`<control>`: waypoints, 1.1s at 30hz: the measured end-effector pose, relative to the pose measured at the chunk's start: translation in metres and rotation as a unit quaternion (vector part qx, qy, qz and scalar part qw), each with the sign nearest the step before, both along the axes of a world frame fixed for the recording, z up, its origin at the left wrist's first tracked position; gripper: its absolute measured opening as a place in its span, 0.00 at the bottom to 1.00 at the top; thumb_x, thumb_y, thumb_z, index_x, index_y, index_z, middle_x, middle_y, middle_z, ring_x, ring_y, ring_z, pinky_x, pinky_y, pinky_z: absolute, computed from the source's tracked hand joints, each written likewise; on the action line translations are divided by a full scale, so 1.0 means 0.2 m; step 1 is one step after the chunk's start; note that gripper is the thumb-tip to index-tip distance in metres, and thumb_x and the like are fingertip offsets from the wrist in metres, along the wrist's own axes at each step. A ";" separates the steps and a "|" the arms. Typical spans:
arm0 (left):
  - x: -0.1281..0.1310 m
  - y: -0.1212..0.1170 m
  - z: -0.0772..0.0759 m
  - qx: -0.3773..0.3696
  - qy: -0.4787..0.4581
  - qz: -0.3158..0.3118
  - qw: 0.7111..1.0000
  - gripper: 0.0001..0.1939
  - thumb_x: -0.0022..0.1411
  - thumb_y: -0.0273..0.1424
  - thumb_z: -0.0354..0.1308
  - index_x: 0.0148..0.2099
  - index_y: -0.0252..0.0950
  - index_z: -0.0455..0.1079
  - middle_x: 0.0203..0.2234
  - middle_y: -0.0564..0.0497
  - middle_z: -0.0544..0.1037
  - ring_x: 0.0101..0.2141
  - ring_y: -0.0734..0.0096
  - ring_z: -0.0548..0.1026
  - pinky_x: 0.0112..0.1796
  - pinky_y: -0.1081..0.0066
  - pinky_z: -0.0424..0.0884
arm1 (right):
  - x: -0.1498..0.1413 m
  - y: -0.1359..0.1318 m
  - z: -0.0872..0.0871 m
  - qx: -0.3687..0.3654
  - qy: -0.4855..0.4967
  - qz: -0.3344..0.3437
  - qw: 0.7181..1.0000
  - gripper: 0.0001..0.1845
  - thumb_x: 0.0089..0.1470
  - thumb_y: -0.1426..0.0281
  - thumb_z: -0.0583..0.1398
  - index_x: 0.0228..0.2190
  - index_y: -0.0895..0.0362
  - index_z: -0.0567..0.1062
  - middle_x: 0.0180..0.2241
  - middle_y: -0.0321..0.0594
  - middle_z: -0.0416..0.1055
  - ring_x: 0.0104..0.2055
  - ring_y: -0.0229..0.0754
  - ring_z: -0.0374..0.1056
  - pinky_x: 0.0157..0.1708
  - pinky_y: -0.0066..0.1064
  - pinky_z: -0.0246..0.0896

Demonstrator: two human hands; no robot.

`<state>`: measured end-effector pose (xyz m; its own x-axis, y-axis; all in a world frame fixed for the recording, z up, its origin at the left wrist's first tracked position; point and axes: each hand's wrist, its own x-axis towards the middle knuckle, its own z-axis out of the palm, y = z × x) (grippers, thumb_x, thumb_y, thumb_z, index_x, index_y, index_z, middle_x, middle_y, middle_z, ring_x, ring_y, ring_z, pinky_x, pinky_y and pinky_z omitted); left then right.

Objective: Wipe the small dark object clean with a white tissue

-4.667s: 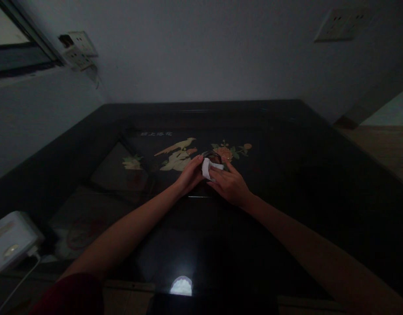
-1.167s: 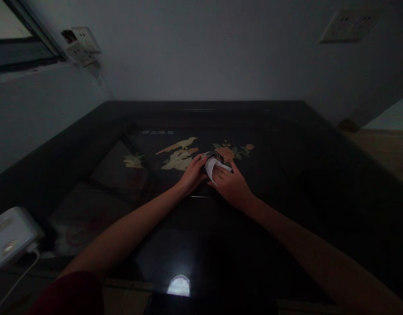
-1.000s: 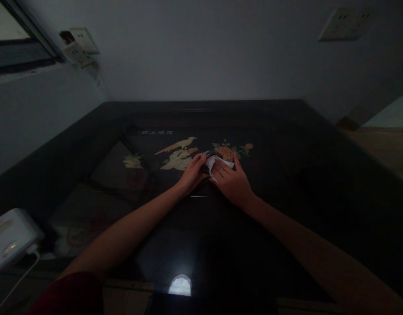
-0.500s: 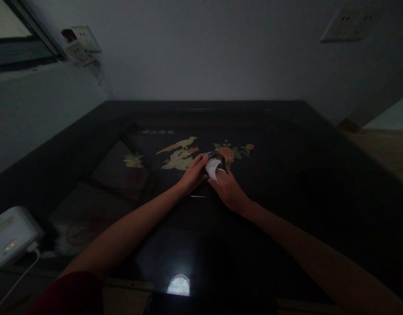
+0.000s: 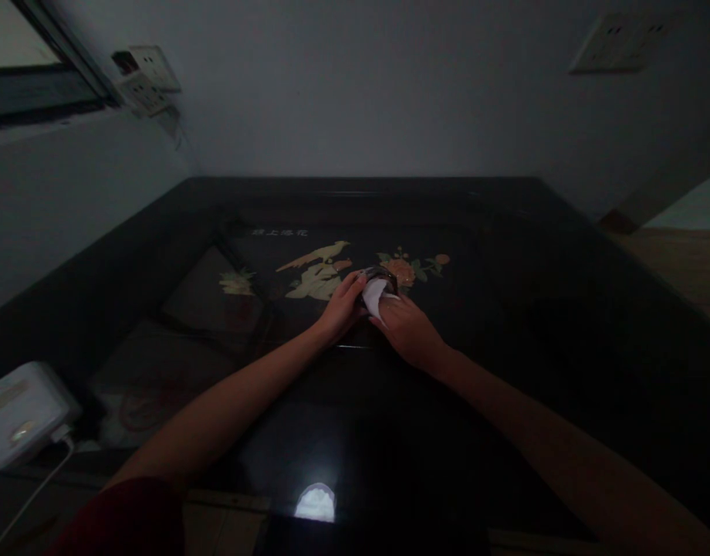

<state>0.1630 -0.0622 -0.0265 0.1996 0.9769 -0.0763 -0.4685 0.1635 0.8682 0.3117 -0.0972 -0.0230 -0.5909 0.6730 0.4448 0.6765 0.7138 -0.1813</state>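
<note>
Both my hands meet at the middle of a dark glossy table (image 5: 505,309) with a bird-and-flower inlay. My left hand (image 5: 342,307) curls round the left side of a small dark round object with a shiny rim (image 5: 380,273), which I cannot identify in the dim light. My right hand (image 5: 406,328) presses a white tissue (image 5: 374,296) against that object, fingers closed on the tissue. Most of the object is hidden by the tissue and my fingers.
A white box-shaped device (image 5: 20,413) with a cable sits at the table's near left corner. Wall sockets (image 5: 140,77) hang at upper left and another socket plate (image 5: 618,42) at upper right. A lamp's glare (image 5: 316,502) reflects near the table's front edge.
My right hand has rubbed the tissue over the object, spreading out to the right and then drawing back in with the tissue bunched. My left hand has stayed in place.
</note>
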 end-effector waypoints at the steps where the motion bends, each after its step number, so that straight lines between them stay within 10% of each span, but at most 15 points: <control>1: 0.00 0.00 0.00 -0.004 -0.007 0.001 1.000 0.13 0.55 0.38 0.62 0.41 0.37 0.70 0.34 0.51 0.73 0.32 0.73 0.69 0.29 0.77 0.67 | 0.01 0.01 0.01 0.021 -0.024 0.001 0.999 0.14 0.63 0.69 0.52 0.43 0.64 0.73 0.44 0.55 0.75 0.49 0.52 0.70 0.58 0.54 0.54; 10: 0.00 0.00 0.00 -0.020 -0.040 -0.013 0.999 0.16 0.57 0.40 0.60 0.44 0.35 0.69 0.36 0.46 0.74 0.33 0.70 0.70 0.30 0.72 0.72 | 0.08 0.05 0.04 0.099 -0.074 0.004 0.992 0.16 0.64 0.72 0.51 0.50 0.59 0.71 0.55 0.51 0.68 0.62 0.50 0.59 0.63 0.65 0.31; 33: -0.01 0.00 0.00 -0.017 -0.025 0.004 1.000 0.16 0.57 0.41 0.60 0.44 0.36 0.70 0.40 0.45 0.74 0.39 0.65 0.72 0.35 0.69 0.72 | 0.01 0.02 -0.02 0.054 -0.048 0.005 0.997 0.17 0.63 0.68 0.52 0.42 0.67 0.74 0.43 0.57 0.75 0.49 0.52 0.69 0.48 0.44 0.65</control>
